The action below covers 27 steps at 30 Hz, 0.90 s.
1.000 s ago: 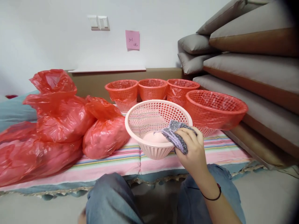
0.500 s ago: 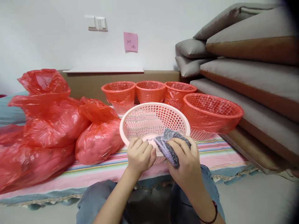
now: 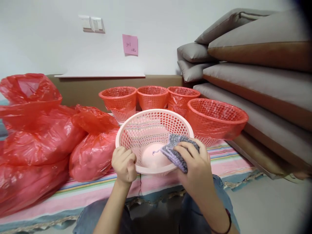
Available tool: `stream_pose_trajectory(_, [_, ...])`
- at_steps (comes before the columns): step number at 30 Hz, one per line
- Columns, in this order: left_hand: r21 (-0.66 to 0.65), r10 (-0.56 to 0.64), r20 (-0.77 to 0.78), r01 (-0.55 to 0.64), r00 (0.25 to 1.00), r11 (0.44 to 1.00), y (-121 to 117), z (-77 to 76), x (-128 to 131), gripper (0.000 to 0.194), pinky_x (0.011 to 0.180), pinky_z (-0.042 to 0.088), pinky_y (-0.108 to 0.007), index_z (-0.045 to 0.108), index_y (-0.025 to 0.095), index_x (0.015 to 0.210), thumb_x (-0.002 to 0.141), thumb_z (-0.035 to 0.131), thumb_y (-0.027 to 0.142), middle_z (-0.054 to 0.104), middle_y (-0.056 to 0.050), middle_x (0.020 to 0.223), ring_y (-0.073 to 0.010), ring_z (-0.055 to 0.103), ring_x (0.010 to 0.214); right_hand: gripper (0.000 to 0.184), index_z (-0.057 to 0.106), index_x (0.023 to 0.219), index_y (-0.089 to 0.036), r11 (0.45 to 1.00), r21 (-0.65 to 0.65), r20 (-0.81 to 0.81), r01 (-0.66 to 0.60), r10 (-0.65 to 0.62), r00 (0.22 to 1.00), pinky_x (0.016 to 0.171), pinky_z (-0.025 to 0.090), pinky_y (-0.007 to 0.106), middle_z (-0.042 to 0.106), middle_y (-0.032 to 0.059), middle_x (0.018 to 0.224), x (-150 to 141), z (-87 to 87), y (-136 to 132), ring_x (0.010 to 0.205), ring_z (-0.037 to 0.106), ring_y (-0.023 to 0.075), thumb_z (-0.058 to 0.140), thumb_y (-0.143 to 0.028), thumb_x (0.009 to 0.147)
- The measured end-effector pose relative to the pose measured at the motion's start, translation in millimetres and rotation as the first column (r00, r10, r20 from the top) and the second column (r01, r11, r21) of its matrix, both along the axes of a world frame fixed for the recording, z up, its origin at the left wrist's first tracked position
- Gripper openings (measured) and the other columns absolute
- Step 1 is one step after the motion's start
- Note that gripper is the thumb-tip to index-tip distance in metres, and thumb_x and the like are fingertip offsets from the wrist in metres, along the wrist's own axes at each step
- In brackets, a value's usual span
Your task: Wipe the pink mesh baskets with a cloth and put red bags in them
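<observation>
Two hands are at work, set apart from each other: the left hand [image 3: 124, 164] is curled into a fist at the near-left rim of one pale pink basket [image 3: 157, 170], and whether its fingers clasp that rim cannot be told. Clamped in the right hand [image 3: 193, 162] is one grey and lavender knitted piece [image 3: 175, 152], over the near-right part of the basket, with one loose lavender strand [image 3: 157, 151] trailing toward the left hand. One dark band [image 3: 228, 221] circles the right wrist. The pink basket sits between and just beyond the hands, above a striped cloth [image 3: 85, 187].

Four more baskets [image 3: 216, 125] are lined in red plastic: three in a row beyond both hands, the fourth nearer, beyond and to the right of the right hand. Left of the left hand, three red plastic bags [image 3: 94, 159] can be made out, two of them piled. Grey cushions [image 3: 258, 81] are stacked right of the right hand, at least four large and two small.

On the wall, well beyond the hands, are two switches [image 3: 92, 24] and one pink note [image 3: 130, 45]; its upper line seems to read "301", the lower scrawl is illegible
</observation>
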<state>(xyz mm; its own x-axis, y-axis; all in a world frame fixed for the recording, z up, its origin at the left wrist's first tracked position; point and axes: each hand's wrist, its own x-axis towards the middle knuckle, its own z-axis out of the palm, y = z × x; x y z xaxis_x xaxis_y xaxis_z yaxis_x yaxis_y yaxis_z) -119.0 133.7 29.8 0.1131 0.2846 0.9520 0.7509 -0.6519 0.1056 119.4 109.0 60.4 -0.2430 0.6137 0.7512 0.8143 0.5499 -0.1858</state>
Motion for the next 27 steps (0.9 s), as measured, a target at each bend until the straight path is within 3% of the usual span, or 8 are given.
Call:
stream_pose_trajectory(3, [-0.005,0.032,0.003,-0.032,0.999,0.999,-7,-1.1,12,0.042,0.062,0.026,-0.038,0.034,0.022,0.063,0.103,0.024,0.030,0.034,0.001,0.053,-0.0179,0.032,0.056,0.041,0.061,0.111,-0.023,0.990,0.010,0.069,0.138,-0.139,0.988,0.082,0.040,0.053,0.068,0.0072,0.115,-23,-4.2,-24,0.116,0.048,0.0409,0.053,-0.007,0.074])
stream_pose_trajectory(6, [-0.006,0.028,-0.033,-0.028,0.999,1.000,-11,0.1,13,0.040,0.063,0.027,-0.037,0.034,0.022,0.064,0.102,0.023,0.029,0.034,0.001,0.053,-0.0184,0.033,0.056,0.044,0.061,0.112,-0.023,0.987,0.042,0.036,0.156,-0.158,0.987,0.083,0.037,0.055,0.069,0.0074,0.115,-33,-9.7,-38,0.116,0.048,0.0417,0.049,-0.005,0.074])
stream_pose_trajectory(9, [-0.017,-0.050,-0.140,0.048,0.989,0.999,-11,3.8,5,0.034,0.061,0.028,-0.035,0.036,0.022,0.066,0.100,0.029,0.021,0.037,0.001,0.053,-0.0176,0.034,0.055,0.048,0.059,0.117,-0.024,0.999,0.010,-0.018,0.044,-0.044,0.999,0.090,0.039,0.054,0.067,0.0058,0.121,-19,-13.8,-31,0.119,0.047,0.0380,0.048,-0.003,0.076])
stream_pose_trajectory(14, [-0.036,-0.145,-0.193,0.141,0.970,0.989,-11,10.1,-2,0.027,0.059,0.030,-0.032,0.034,0.022,0.065,0.087,0.042,0.008,0.037,0.003,0.053,-0.0152,0.032,0.055,0.056,0.056,0.122,-0.025,0.979,-0.111,0.004,-0.170,0.171,0.985,0.103,0.039,0.054,0.060,0.0049,0.130,35,-8.4,11,0.127,0.042,0.0323,0.050,-0.001,0.073])
stream_pose_trajectory(19, [-0.055,-0.142,-0.156,0.135,0.977,0.989,-16,9.0,-9,0.026,0.060,0.030,-0.029,0.033,0.020,0.065,0.083,0.042,0.004,0.036,0.004,0.053,-0.0126,0.034,0.054,0.062,0.056,0.125,-0.030,0.851,-0.281,0.111,-0.443,0.488,0.866,0.109,0.037,0.049,0.059,0.0032,0.132,78,14.8,58,0.131,0.039,0.0269,0.050,0.001,0.071])
stream_pose_trajectory(23, [-0.093,-0.181,-0.135,0.169,0.974,0.981,-18,-0.2,-13,0.030,0.062,0.033,-0.029,0.036,0.019,0.066,0.091,0.034,0.003,0.040,0.003,0.055,-0.0121,0.040,0.055,0.053,0.063,0.116,-0.026,0.765,-0.395,0.083,-0.509,0.582,0.809,0.109,0.039,0.046,0.062,0.0061,0.127,91,36.9,87,0.131,0.043,0.0274,0.053,-0.001,0.071])
stream_pose_trajectory(27, [-0.065,-0.142,0.033,0.144,0.989,0.987,-17,-9.2,-8,0.036,0.064,0.033,-0.032,0.031,0.020,0.064,0.098,0.029,0.008,0.034,0.003,0.054,-0.0136,0.036,0.054,0.039,0.067,0.106,-0.022,0.662,-0.417,-0.031,-0.623,0.674,0.738,0.108,0.041,0.046,0.066,0.0076,0.118,92,54.1,117,0.122,0.053,0.0265,0.057,-0.004,0.073])
